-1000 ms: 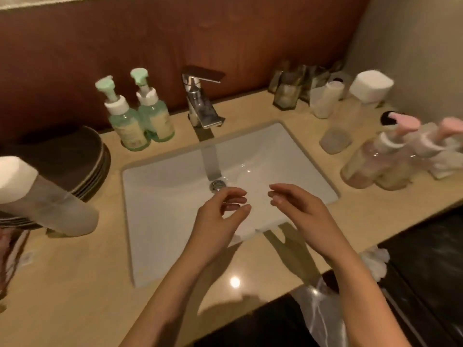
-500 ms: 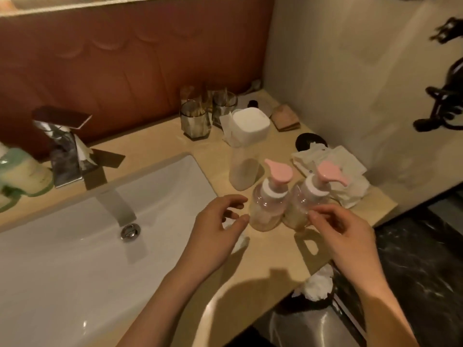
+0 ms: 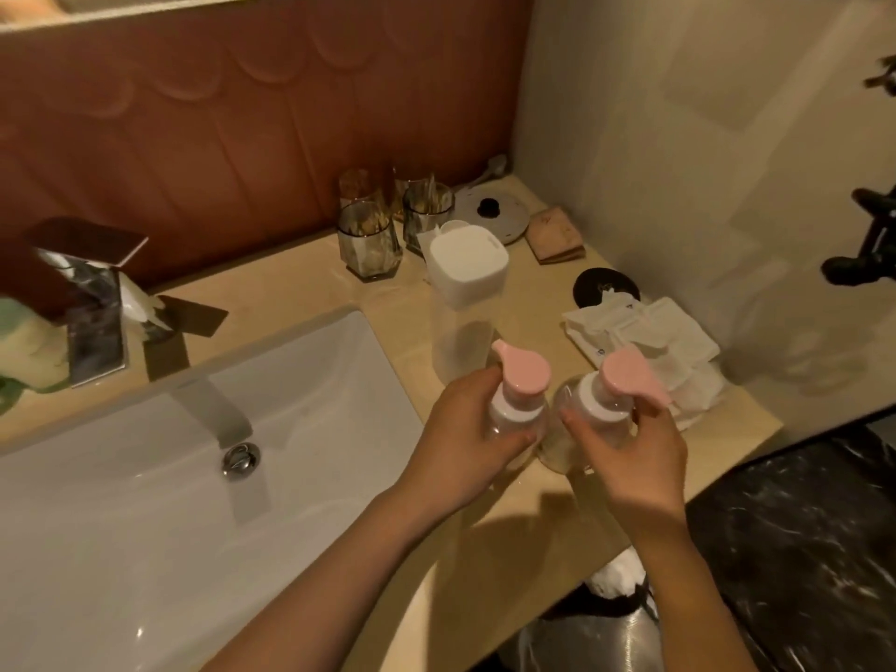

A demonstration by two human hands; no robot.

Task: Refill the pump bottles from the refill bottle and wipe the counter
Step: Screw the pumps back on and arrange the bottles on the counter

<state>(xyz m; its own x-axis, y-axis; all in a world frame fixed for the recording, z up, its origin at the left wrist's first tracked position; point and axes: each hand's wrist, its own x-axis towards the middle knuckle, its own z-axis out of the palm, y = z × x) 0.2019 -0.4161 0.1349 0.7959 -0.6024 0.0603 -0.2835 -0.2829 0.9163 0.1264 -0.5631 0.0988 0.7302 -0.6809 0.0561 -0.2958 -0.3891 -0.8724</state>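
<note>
Two bare hands each hold a pump bottle on a beige counter (image 3: 523, 506), to the right of a white sink (image 3: 145, 502). The left hand (image 3: 465, 429) wraps the left bottle (image 3: 521, 380); its fingers curl round the far side of the clear body and its thumb lies across the near side, below the white collar. The right hand (image 3: 630, 453) grips the right bottle (image 3: 625, 375); its thumb presses the left shoulder and its fingers curl round the right side under the pink spout. Both bottles stand upright, side by side near the counter's front edge; whether they touch cannot be told. Both pink pump heads are on; the right bottle shows a little yellowish liquid low down.

Just behind the left bottle stands the refill bottle (image 3: 468, 269), tall and clear with a square white cap on; it is almost touching the left fingers. Right of it lie white packets (image 3: 645, 332), close to the right bottle's spout, and a black disc (image 3: 601, 283). Further back are glasses (image 3: 368, 240), a round white lid (image 3: 492, 213) and a folded brown cloth (image 3: 555, 235). A tap (image 3: 92, 303) stands behind the sink; a green bottle (image 3: 19, 341) shows at the left edge.
</note>
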